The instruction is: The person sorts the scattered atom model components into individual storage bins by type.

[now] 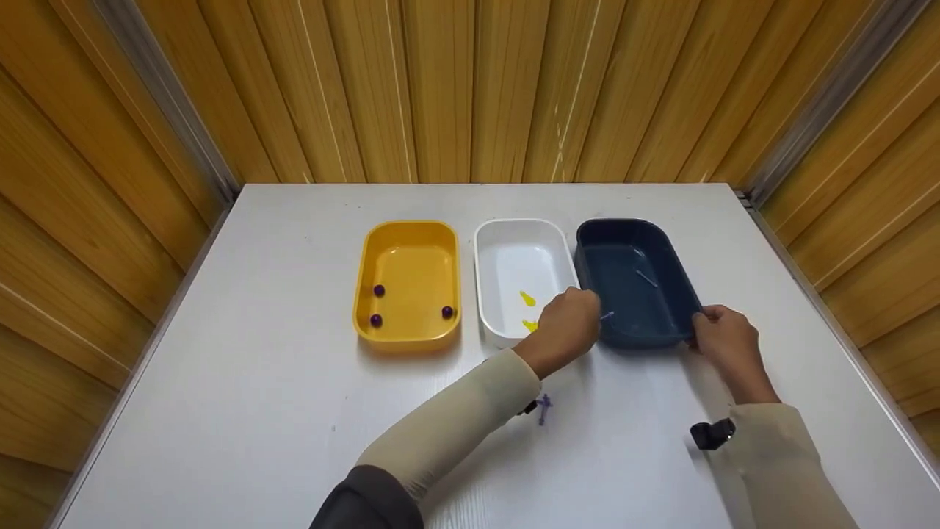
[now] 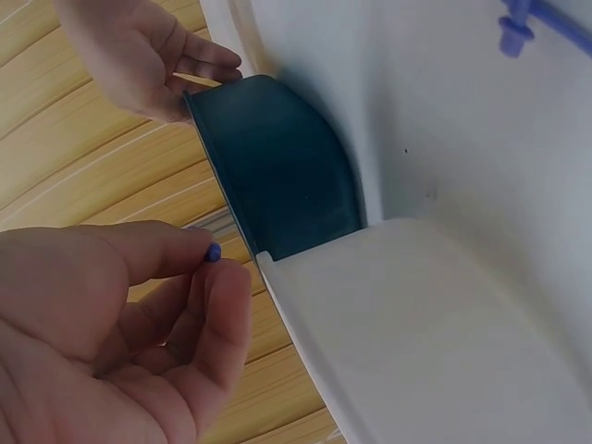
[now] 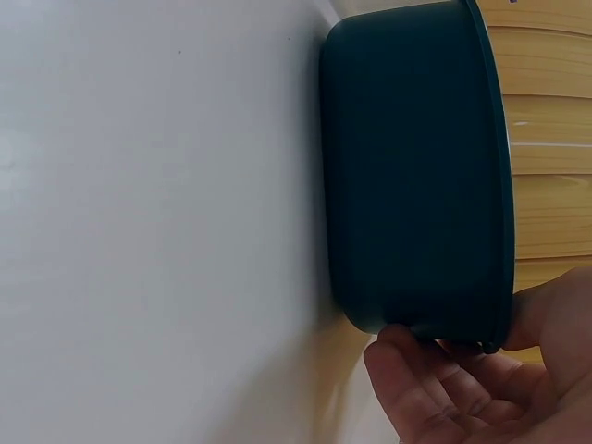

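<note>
My left hand (image 1: 564, 330) is over the near edge between the white tray (image 1: 479, 279) and the dark blue tray (image 1: 679, 268). Its thumb and fingers pinch a thin stick (image 1: 606, 315); the left wrist view shows only its small blue end (image 2: 214, 252) clearly. With thumb and fingers, my right hand (image 1: 727, 344) grips the dark tray's near right corner, thumb at the rim and fingers below, as the right wrist view shows. Another thin pale stick (image 1: 646, 278) lies inside that tray. On the table, by my left sleeve, lies a small purple stick with a crosspiece (image 1: 544, 408).
The yellow tray (image 1: 358, 283) at the left holds three dark purple balls (image 1: 447, 312). Two small yellow pieces (image 1: 527, 298) lie in the white tray. All three trays stand side by side on the white table (image 1: 294, 294), with wood-look walls (image 1: 440, 88) behind and beside it.
</note>
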{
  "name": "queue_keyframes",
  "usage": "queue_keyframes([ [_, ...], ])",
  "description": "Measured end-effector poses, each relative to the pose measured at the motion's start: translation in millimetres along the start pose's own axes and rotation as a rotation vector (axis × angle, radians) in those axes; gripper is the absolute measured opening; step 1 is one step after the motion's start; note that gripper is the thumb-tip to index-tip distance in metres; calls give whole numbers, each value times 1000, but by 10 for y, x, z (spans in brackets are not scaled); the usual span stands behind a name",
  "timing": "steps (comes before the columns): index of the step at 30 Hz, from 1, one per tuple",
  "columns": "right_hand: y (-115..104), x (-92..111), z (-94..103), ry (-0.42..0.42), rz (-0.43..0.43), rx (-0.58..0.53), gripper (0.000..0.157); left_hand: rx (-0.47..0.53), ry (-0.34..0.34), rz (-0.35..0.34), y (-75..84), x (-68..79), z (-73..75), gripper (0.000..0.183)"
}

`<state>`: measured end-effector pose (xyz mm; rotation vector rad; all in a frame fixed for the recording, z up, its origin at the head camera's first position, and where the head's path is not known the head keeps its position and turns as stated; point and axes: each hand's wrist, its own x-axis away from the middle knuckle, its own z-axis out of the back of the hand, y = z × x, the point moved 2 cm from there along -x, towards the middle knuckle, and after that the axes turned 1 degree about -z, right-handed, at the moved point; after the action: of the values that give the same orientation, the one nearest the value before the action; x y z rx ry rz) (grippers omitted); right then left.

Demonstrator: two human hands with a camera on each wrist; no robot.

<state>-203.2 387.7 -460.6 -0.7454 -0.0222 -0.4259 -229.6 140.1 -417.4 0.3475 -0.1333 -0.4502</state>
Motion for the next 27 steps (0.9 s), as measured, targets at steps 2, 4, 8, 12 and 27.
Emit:
queue_keyframes([
  [2, 2, 4, 2, 0, 0, 3, 50, -7, 8, -2, 5, -18, -17, 15],
  [4, 1, 7, 4, 0, 1, 2, 50, -18, 20, -7, 10, -31, -23, 16],
  [8, -3, 8, 0, 0, -4, -1, 50, -30, 37, -21, 28, -43, -23, 15],
  [12, 3, -6, -6, -7, -22, -4, 51, -42, 59, -40, 57, -55, -24, 15],
  [27, 3, 1, -8, -10, -19, -14, 49, 22, 16, -26, 123, -79, -19, 15],
])
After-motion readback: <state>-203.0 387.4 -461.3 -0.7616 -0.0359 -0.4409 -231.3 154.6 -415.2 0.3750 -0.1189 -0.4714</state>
